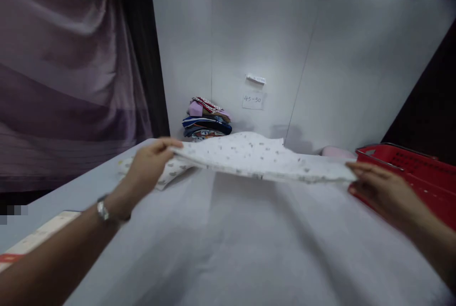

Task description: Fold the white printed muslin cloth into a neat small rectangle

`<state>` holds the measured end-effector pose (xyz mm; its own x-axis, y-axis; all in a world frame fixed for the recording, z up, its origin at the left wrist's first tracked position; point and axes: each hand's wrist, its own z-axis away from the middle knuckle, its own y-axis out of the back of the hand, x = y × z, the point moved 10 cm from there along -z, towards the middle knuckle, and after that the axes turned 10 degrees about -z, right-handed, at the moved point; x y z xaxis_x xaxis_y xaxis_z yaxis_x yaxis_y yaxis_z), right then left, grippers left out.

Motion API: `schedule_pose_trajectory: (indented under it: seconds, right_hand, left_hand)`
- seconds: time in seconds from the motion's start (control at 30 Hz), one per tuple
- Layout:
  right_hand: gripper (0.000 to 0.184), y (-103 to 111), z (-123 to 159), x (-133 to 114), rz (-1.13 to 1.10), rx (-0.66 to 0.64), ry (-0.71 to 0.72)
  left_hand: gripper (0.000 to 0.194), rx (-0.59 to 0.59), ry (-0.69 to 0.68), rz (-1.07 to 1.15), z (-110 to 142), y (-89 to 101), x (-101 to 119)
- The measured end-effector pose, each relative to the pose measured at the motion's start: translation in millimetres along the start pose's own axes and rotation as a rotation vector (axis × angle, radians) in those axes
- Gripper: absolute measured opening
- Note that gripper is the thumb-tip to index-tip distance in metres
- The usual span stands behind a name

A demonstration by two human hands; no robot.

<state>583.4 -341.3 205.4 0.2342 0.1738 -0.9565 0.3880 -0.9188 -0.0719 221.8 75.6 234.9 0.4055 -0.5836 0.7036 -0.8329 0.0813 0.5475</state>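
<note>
A white cloth with small dark prints (245,154) is stretched out in the air over the table, its near edge sagging slightly between my hands. My left hand (151,161) pinches its left corner, and a bracelet circles that wrist. At the opposite corner, my right hand (383,185) grips the cloth between thumb and fingers, somewhat blurred. Beneath the left end, a second white cloth with grey prints (174,169) lies on the table, partly hidden by my left hand. Whether the held cloth is a garment or a sheet I cannot tell.
The pale table (228,249) spreads out below. Folded clothes (206,119) are stacked at the back near the wall. A red basket (420,168) stands at right, a pink item (338,152) beside it. A flat cream and red item (42,232) lies at left. A paper label (252,100) reads 45-50.
</note>
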Motion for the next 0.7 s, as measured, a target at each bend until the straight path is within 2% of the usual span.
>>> schedule_pose_trajectory:
  seconds: [0.1,0.17,0.23,0.3,0.37,0.47,0.57,0.7]
  right_hand:
    - [0.023,10,58,121,-0.028,-0.084,-0.408]
    - [0.024,13,96,174,-0.033,-0.116,-0.556]
    - [0.027,15,125,203,-0.069,-0.139,-0.639]
    - [0.029,19,140,209,-0.092,-0.133,-0.644]
    - [0.030,22,147,204,-0.089,-0.132,-0.629]
    - [0.029,17,157,199,-0.053,-0.207,-0.680]
    - [0.029,15,161,200,-0.026,-0.230,-0.679]
    - [0.035,13,169,214,0.077,-0.276,-0.707]
  left_hand:
    - [0.023,-0.122,0.007,-0.068,72,-40.0,-61]
    - [0.024,-0.223,0.048,-0.082,112,-65.9,-97]
    - [0.025,-0.254,0.117,-0.101,140,-76.6,-124]
    - [0.027,-0.249,0.156,-0.122,157,-75.0,-137]
    - [0.026,-0.195,0.114,-0.140,165,-63.4,-136]
    - [0.024,-0.145,0.019,-0.165,170,-50.0,-130]
    - [0.024,-0.178,-0.028,-0.182,176,-52.4,-135]
    - [0.025,-0.153,-0.042,-0.243,182,-53.8,-149]
